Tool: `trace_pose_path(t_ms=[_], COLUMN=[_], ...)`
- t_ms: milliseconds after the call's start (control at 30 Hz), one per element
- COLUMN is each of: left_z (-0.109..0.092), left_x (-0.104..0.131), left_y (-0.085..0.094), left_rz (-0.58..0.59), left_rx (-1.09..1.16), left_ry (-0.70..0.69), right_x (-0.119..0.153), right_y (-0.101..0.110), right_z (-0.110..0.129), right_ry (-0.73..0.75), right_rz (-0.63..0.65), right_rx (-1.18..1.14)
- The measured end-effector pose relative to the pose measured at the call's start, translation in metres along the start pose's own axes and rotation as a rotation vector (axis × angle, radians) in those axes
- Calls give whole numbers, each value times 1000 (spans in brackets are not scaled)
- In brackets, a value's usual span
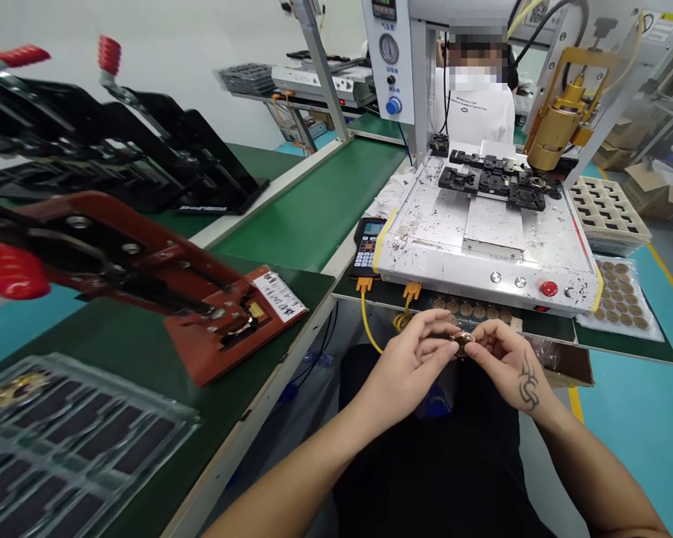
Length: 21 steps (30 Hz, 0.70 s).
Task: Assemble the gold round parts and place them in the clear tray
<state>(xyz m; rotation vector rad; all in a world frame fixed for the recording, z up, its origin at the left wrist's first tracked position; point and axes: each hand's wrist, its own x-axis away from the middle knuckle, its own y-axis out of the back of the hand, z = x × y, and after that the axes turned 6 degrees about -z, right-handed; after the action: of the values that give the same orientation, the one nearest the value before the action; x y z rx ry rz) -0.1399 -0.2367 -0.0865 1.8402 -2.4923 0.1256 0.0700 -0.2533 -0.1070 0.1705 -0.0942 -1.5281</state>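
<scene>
Between the fingertips of both hands is a small shiny gold-coloured metal piece (pixel 463 340), its exact kind partly hidden by the fingers. My left hand (pixel 420 351) pinches it from the left, thumb and fingers pressed together. From the right, my right hand (pixel 502 359) pinches the same piece. Just beyond the hands, a row of round bronze-coloured discs (pixel 471 308) lies along the bench edge under the machine. The white machine (pixel 443 261) with a black fixture (pixel 490 179) and a gold cylindrical head (pixel 555 127) stands ahead.
At left are a brown clamp press (pixel 196 359) with a red handle (pixel 14 273) and a clear compartment tray (pixel 140 403). A keypad controller (pixel 369 250) sits left of the machine; discs in a bag (pixel 620 291) lie right. Ahead, a person in white (pixel 476 108) faces away.
</scene>
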Motion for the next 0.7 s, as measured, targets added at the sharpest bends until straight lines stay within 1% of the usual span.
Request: trace_pose_path(t_ms=[67, 133, 233, 367, 433, 467, 600, 667, 700], left_z=[0, 0, -3, -9, -11, -12, -16, -25, -32], left_x=[2, 6, 11, 13, 12, 11, 13, 17, 20], left_y=[-1, -2, -3, 1, 4, 6, 9, 14, 19], left_rz=[-23, -23, -33, -58, -73, -75, -91, -94, -75], left_rx=[82, 80, 15, -58, -88, -98, -148, -195, -236], left_ry=[49, 63, 51, 21, 18, 19, 17, -8, -30], right_x=[-2, -2, 0, 2, -1, -4, -21, -31, -36], right_y=[-6, -11, -19, -22, -18, -15, -3, -3, -4], right_z=[-2, -3, -3, 2, 4, 5, 13, 20, 23], right_ry=[-130, -183, -179, -107, -13, 69, 503, 652, 705], right_rz=[-3, 1, -14, -15, 34, 81, 293, 338, 346], right_rx=[-169, -256, -274, -246, -182, -117, 256, 370, 404])
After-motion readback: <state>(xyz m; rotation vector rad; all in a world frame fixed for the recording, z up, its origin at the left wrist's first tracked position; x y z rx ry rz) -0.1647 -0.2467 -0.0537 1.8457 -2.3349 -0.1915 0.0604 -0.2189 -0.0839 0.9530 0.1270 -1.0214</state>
